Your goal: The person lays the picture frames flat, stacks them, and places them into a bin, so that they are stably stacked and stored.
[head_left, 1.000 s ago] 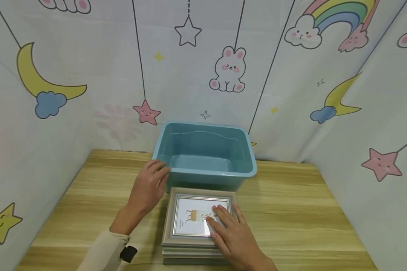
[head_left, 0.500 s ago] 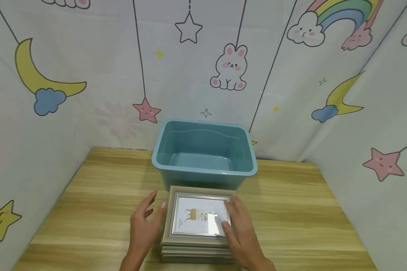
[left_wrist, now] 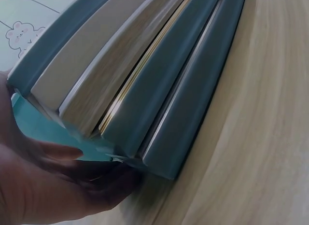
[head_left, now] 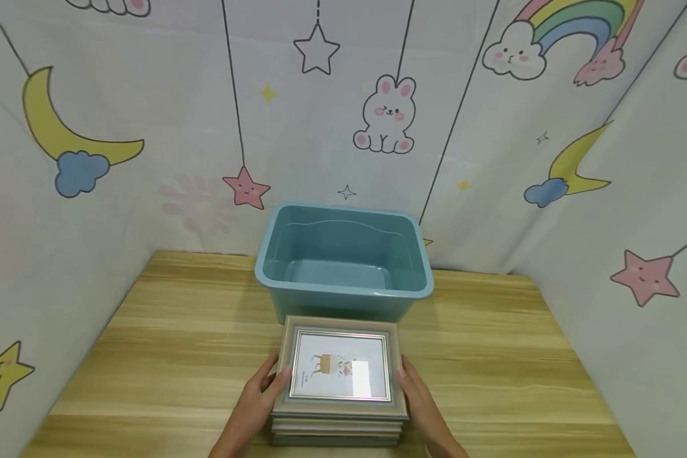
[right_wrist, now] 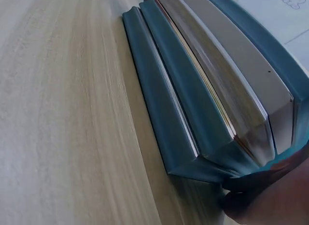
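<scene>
A stack of several picture frames [head_left: 340, 407] lies on the wooden table in front of me. The uppermost has a beige border, a silver inner edge and a drawing of a plant in a pot, turned sideways. My left hand [head_left: 256, 401] grips the stack's left side, thumb over the top edge. On the opposite side my right hand [head_left: 426, 407] holds it likewise. Both wrist views show the layered blue-grey, cream and wood-toned frame edges [left_wrist: 145, 70], with left fingers [left_wrist: 104, 189] and right fingers [right_wrist: 270, 186] curled by the lower corners.
Right behind the stack stands an open light-blue plastic bin [head_left: 343, 305] with nothing inside. The wooden table [head_left: 492, 356] extends to both sides. White fabric walls [head_left: 332, 121] printed with rabbits, stars and moons enclose it at the back and sides.
My left hand has come back from the bin's rim to the stack's left side. My right hand has slid off the top frame's glass to its right side.
</scene>
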Available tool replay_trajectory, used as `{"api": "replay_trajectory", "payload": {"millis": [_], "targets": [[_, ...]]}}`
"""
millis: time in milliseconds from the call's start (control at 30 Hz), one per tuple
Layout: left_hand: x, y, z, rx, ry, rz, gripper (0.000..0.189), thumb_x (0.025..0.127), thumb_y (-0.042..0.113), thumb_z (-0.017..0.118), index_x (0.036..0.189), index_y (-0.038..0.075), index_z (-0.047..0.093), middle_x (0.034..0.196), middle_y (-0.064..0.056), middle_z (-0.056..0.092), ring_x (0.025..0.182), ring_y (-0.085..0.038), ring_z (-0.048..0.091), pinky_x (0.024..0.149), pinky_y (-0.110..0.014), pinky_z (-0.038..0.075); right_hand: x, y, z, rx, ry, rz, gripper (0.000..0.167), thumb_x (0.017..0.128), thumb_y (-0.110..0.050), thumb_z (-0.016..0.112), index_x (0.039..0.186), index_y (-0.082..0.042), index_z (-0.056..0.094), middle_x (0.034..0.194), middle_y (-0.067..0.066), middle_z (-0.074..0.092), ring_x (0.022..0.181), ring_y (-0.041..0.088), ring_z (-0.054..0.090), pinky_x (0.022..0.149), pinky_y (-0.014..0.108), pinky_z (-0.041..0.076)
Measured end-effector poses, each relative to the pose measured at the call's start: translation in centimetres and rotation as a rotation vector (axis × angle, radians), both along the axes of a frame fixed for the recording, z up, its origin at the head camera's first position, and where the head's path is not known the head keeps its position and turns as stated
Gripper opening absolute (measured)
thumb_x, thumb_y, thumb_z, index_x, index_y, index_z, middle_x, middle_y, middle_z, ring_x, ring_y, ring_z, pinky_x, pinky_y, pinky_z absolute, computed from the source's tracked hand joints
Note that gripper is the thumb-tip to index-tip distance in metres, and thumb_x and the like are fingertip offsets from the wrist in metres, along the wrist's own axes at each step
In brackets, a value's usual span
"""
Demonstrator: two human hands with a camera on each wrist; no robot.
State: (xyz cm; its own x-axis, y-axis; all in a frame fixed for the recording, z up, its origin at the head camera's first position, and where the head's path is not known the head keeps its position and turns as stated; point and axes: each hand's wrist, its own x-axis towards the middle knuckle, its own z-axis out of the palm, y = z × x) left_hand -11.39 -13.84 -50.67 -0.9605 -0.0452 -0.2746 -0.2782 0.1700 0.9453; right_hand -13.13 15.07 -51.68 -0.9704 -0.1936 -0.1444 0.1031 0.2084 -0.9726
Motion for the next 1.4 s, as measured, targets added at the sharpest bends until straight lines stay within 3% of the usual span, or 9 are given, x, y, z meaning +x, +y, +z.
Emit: {"api": "replay_trajectory", "payload": {"millis": [67, 233, 433, 567, 733, 933, 1033, 1167, 1400], "targets": [[0.0, 0.0, 0.1, -0.009, -0.015, -0.001, 0.076, 0.102, 0.041, 0.050, 0.151, -0.011, 0.026, 0.133, -0.040, 0.053, 0.113, -0.036, 0.065, 0.089, -0.048, 0.056, 0.1, 0.0, -0.2, -0.033, -0.018, 0.031, 0.067, 0.108, -0.035, 0.030, 0.156, 0.008, 0.012, 0.158, 0.034, 0.025, 0.147, 0.047, 0.024, 0.120, 0.061, 0.012], [-0.5, 0.0, 0.3, -0.002, -0.056, -0.003, 0.078, 0.100, 0.044, 0.051, 0.152, -0.010, 0.026, 0.132, -0.037, 0.054, 0.114, -0.036, 0.063, 0.092, -0.048, 0.054, 0.3, -0.3, -0.2, -0.045, -0.039, 0.045, 0.066, 0.108, -0.036, 0.031, 0.157, 0.005, 0.015, 0.152, 0.029, 0.037, 0.141, 0.037, 0.032, 0.119, 0.055, 0.017], [-0.9, 0.5, 0.1, 0.054, -0.109, 0.002, 0.078, 0.099, 0.047, 0.050, 0.153, -0.006, 0.027, 0.131, -0.027, 0.056, 0.114, -0.031, 0.059, 0.099, -0.052, 0.047, 0.4, -0.3, -0.4, -0.086, 0.009, 0.027, 0.068, 0.106, -0.029, 0.034, 0.154, 0.013, 0.010, 0.160, 0.036, 0.011, 0.149, 0.049, 0.002, 0.117, 0.066, -0.002], [-1.1, 1.0, 0.0, 0.098, -0.155, 0.024, 0.081, 0.097, 0.048, 0.049, 0.154, -0.005, 0.025, 0.138, -0.026, 0.051, 0.122, -0.034, 0.051, 0.111, -0.061, 0.034, 0.4, -0.3, -0.4, -0.117, -0.010, 0.017, 0.069, 0.106, -0.031, 0.035, 0.156, 0.010, 0.008, 0.162, 0.033, 0.010, 0.150, 0.046, 0.003, 0.119, 0.061, -0.001], [-0.9, 1.3, -0.2, 0.154, -0.147, 0.054, 0.077, 0.097, 0.041, 0.050, 0.155, -0.002, 0.023, 0.140, -0.027, 0.046, 0.120, -0.032, 0.051, 0.104, -0.050, 0.042, 0.6, -0.4, -0.5, -0.120, -0.043, 0.002, 0.066, 0.106, -0.035, 0.034, 0.158, 0.001, 0.014, 0.160, 0.027, 0.025, 0.145, 0.032, 0.024, 0.118, 0.029, 0.021], [-0.2, 1.2, -0.5, 0.240, -0.055, 0.096, 0.072, 0.095, 0.026, 0.052, 0.155, 0.000, 0.023, 0.132, -0.026, 0.049, 0.102, -0.021, 0.058, 0.082, -0.027, 0.048, 1.0, -0.6, -0.6, -0.194, -0.007, 0.010, 0.068, 0.107, -0.031, 0.032, 0.157, 0.006, 0.006, 0.164, 0.030, 0.004, 0.152, 0.040, 0.002, 0.120, 0.059, -0.002], [0.0, 1.3, -0.5, 0.258, -0.014, 0.109, 0.073, 0.093, 0.021, 0.053, 0.155, -0.002, 0.023, 0.134, -0.029, 0.047, 0.103, -0.022, 0.057, 0.082, -0.027, 0.048, 0.9, -0.4, -0.7, -0.252, -0.004, 0.037, 0.066, 0.107, -0.031, 0.030, 0.159, -0.001, 0.004, 0.164, 0.029, 0.007, 0.149, 0.019, 0.024, 0.123, 0.039, 0.016], [0.2, 1.6, -0.5, 0.279, 0.008, 0.123, 0.073, 0.092, 0.018, 0.054, 0.155, -0.003, 0.023, 0.131, -0.029, 0.048, 0.102, -0.023, 0.057, 0.082, -0.028, 0.049, 0.7, -0.1, -0.9, -0.331, -0.003, 0.059, 0.063, 0.108, -0.032, 0.026, 0.161, -0.007, 0.002, 0.162, 0.027, 0.011, 0.126, -0.007, 0.040, 0.104, 0.013, 0.031], [0.2, 2.0, 0.0, 0.259, 0.069, 0.135, 0.075, 0.093, 0.016, 0.056, 0.157, 0.000, 0.018, 0.141, -0.033, 0.043, 0.116, -0.031, 0.053, 0.089, -0.031, 0.047, 0.4, 0.1, -0.8, -0.335, 0.016, -0.004, 0.065, 0.106, -0.034, 0.029, 0.162, -0.016, -0.001, 0.167, 0.020, -0.008, 0.152, 0.034, 0.000, 0.119, 0.062, -0.002]]}}
